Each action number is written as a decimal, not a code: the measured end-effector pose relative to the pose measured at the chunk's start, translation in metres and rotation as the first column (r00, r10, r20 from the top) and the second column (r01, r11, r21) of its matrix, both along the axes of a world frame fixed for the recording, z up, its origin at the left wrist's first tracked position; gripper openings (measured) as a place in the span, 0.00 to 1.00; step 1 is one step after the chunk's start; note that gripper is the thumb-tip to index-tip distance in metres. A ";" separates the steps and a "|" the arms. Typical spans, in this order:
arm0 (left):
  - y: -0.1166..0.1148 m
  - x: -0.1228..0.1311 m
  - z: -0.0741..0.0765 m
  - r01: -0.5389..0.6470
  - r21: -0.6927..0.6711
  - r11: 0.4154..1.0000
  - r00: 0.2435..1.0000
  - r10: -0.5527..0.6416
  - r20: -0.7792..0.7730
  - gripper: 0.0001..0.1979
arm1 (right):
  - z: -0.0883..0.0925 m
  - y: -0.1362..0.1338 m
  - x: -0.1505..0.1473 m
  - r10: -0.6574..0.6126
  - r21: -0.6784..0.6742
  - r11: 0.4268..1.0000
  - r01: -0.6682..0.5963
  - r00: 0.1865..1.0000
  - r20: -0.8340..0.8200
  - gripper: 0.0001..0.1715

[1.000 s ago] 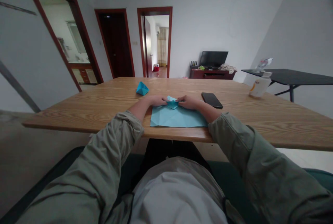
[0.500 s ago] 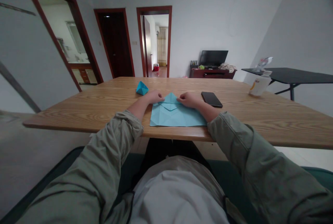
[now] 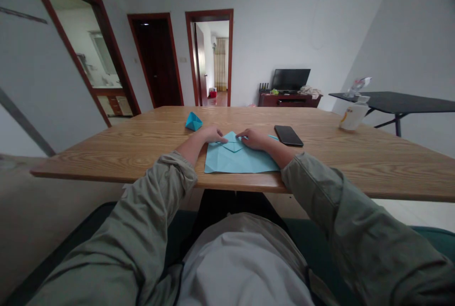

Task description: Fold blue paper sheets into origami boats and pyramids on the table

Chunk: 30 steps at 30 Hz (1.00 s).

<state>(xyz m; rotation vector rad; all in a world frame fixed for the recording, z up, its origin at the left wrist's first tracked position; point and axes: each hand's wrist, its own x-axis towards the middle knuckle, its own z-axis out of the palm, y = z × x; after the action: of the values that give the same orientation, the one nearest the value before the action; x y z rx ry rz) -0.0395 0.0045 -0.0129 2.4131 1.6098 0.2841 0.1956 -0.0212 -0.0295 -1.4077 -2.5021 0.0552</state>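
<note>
A light blue sheet of paper (image 3: 236,161) lies on the wooden table close to its near edge, its far part folded into a point with a small flap turned toward me. My left hand (image 3: 213,134) is at the left side of this fold, thumb and fingers closed on the paper. From the other side, my right hand (image 3: 255,139) rests on the fold with its index finger stretched out along the crease. My right forearm covers the sheet's right part. Beyond my left hand stands a small folded blue paper piece (image 3: 194,121).
To the right of my right hand lies a black phone (image 3: 288,135). A white pump bottle (image 3: 354,114) stands farther right on the table (image 3: 142,147). Behind it is a black folding table (image 3: 401,102). A television (image 3: 291,79) sits on a low cabinet by the far wall.
Both hands have shifted inward along the fold. My right hand has moved left, its index finger now on the crease near the point. The sheet has stayed nearly in place.
</note>
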 end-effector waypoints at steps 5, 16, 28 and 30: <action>-0.005 0.006 0.003 0.014 -0.047 0.999 0.997 -0.018 -0.072 0.23 | 0.002 -0.007 -0.004 -0.043 -0.014 0.999 0.042 0.998 -0.053 0.25; -0.010 0.008 0.001 0.042 0.084 0.996 0.999 -0.044 0.023 0.17 | 0.007 -0.011 -0.008 -0.191 -0.062 0.982 0.180 0.942 -0.276 0.30; -0.008 0.012 -0.003 0.126 0.062 0.990 0.973 -0.135 0.189 0.10 | 0.007 -0.011 -0.009 -0.178 -0.175 0.977 0.123 0.922 -0.343 0.38; -0.009 0.013 -0.003 0.118 0.093 0.989 0.969 -0.135 0.207 0.10 | 0.005 -0.009 -0.008 -0.162 -0.170 0.980 0.105 0.916 -0.366 0.36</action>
<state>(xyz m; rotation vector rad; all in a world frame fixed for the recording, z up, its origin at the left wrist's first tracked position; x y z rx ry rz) -0.0265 -0.0040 -0.0158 2.4343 1.3709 0.5731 0.1872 -0.0299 -0.0245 -1.4586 -2.1154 0.4509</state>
